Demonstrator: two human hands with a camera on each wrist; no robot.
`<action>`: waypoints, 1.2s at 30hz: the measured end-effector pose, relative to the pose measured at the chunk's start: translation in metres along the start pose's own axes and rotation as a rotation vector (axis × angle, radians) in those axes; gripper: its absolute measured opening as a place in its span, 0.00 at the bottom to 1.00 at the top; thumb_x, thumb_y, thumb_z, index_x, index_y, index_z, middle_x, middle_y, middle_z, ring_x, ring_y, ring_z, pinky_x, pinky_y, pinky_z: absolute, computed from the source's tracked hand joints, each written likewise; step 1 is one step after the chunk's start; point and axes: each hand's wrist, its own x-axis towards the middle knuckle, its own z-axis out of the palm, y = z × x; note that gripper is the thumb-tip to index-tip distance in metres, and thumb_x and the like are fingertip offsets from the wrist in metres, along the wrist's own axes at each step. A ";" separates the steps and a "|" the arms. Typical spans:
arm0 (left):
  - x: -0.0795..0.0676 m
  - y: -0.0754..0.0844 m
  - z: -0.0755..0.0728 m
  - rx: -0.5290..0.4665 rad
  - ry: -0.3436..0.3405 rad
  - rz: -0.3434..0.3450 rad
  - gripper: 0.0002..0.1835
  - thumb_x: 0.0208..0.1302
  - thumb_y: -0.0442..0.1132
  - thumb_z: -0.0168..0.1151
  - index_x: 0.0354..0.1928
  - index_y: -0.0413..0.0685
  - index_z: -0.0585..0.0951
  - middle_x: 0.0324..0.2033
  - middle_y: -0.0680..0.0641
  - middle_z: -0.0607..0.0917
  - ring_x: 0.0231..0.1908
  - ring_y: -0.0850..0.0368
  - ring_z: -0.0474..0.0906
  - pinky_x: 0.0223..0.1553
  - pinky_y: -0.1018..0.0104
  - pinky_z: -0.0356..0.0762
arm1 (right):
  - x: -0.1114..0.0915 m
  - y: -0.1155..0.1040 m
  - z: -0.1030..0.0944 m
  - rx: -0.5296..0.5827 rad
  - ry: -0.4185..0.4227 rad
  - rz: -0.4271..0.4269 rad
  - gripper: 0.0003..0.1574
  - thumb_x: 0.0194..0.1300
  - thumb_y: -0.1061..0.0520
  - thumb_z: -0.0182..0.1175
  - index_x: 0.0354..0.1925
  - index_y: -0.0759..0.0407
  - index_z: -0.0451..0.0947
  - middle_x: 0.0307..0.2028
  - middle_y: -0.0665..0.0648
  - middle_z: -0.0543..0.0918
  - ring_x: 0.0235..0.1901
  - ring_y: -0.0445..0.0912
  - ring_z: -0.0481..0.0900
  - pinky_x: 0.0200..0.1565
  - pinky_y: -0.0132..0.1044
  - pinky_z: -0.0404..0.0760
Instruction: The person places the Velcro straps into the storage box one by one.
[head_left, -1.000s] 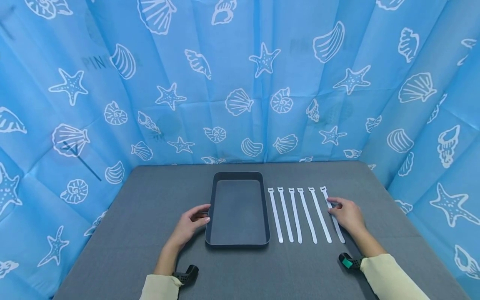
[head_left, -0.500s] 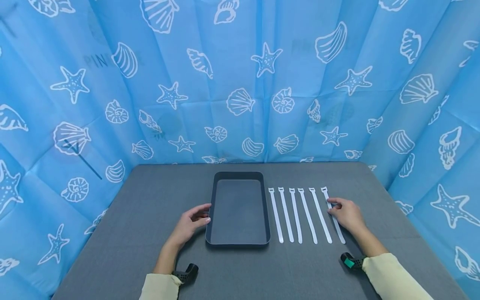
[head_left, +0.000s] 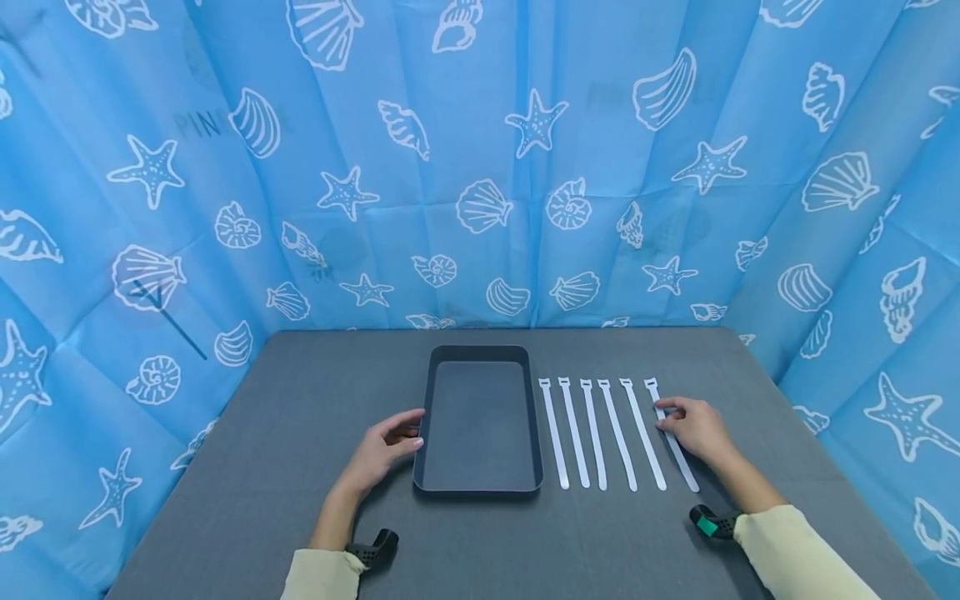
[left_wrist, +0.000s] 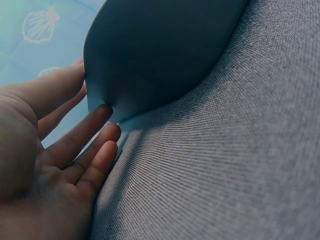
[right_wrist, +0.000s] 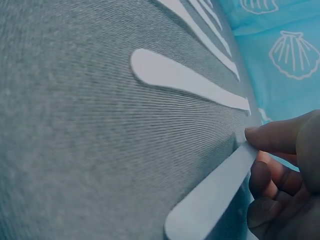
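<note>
Tabletop (head_left: 315, 383): left hand (head_left: 375, 452) touches tray (head_left: 480, 425).

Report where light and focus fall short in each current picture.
Head view: even light, soft shadows, tray and straps clear; left wrist view: tray dark, grey cloth softening toward the lower right; right wrist view: cloth blurred toward the left edge, straps pale with little surface detail.

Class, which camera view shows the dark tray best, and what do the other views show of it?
The head view: nearly the whole tray shows there, rim and inside, seen from above. The left wrist view shows only a dark part of it, close up; the right wrist view shows none of it.
</note>
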 end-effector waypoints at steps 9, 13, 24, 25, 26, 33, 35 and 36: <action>0.002 -0.004 0.000 0.001 0.000 0.022 0.26 0.64 0.38 0.65 0.64 0.46 0.75 0.56 0.44 0.78 0.51 0.49 0.75 0.48 0.62 0.74 | 0.005 0.002 -0.006 0.049 0.007 -0.002 0.18 0.63 0.65 0.62 0.50 0.74 0.77 0.33 0.63 0.81 0.31 0.52 0.74 0.31 0.42 0.71; 0.002 -0.003 -0.001 0.004 -0.006 0.031 0.26 0.64 0.38 0.66 0.64 0.45 0.75 0.56 0.44 0.79 0.50 0.49 0.75 0.48 0.63 0.75 | 0.004 -0.002 -0.010 0.076 0.010 -0.009 0.19 0.64 0.64 0.61 0.51 0.74 0.77 0.33 0.64 0.80 0.31 0.52 0.73 0.30 0.40 0.71; -0.010 0.030 -0.003 -0.021 -0.061 0.027 0.26 0.66 0.31 0.62 0.65 0.34 0.70 0.58 0.31 0.75 0.53 0.41 0.73 0.47 0.67 0.75 | 0.002 -0.020 -0.022 0.119 -0.011 -0.012 0.20 0.67 0.62 0.59 0.54 0.74 0.76 0.40 0.69 0.81 0.35 0.53 0.76 0.32 0.42 0.74; -0.010 0.031 -0.004 -0.020 -0.063 0.027 0.26 0.66 0.31 0.62 0.65 0.34 0.70 0.57 0.31 0.75 0.52 0.40 0.73 0.46 0.68 0.75 | 0.002 -0.021 -0.022 0.117 -0.009 -0.012 0.21 0.67 0.62 0.59 0.54 0.73 0.76 0.40 0.68 0.82 0.34 0.53 0.76 0.32 0.41 0.74; -0.010 0.030 -0.004 -0.018 -0.063 0.028 0.26 0.66 0.31 0.62 0.65 0.34 0.70 0.57 0.31 0.75 0.52 0.40 0.73 0.46 0.68 0.75 | 0.003 -0.023 -0.022 0.114 -0.005 -0.012 0.21 0.67 0.61 0.59 0.54 0.73 0.76 0.40 0.68 0.82 0.34 0.53 0.76 0.32 0.41 0.74; -0.010 0.029 -0.004 -0.013 -0.063 0.024 0.26 0.66 0.31 0.62 0.65 0.34 0.70 0.57 0.32 0.75 0.52 0.40 0.73 0.46 0.67 0.74 | 0.003 -0.041 -0.027 0.109 0.017 -0.039 0.21 0.67 0.62 0.59 0.54 0.73 0.76 0.36 0.64 0.82 0.32 0.51 0.76 0.31 0.41 0.74; -0.010 0.029 -0.004 -0.014 -0.061 0.024 0.26 0.66 0.31 0.62 0.65 0.34 0.71 0.57 0.32 0.76 0.52 0.41 0.73 0.46 0.67 0.74 | 0.004 -0.046 -0.029 0.107 0.024 -0.050 0.20 0.67 0.62 0.59 0.54 0.73 0.76 0.35 0.63 0.81 0.31 0.51 0.75 0.30 0.41 0.73; -0.010 0.029 -0.004 -0.013 -0.059 0.023 0.26 0.66 0.31 0.62 0.65 0.34 0.71 0.57 0.32 0.76 0.52 0.41 0.73 0.46 0.67 0.74 | 0.004 -0.049 -0.030 0.105 0.028 -0.058 0.20 0.66 0.62 0.60 0.54 0.73 0.76 0.34 0.63 0.81 0.30 0.51 0.75 0.30 0.41 0.73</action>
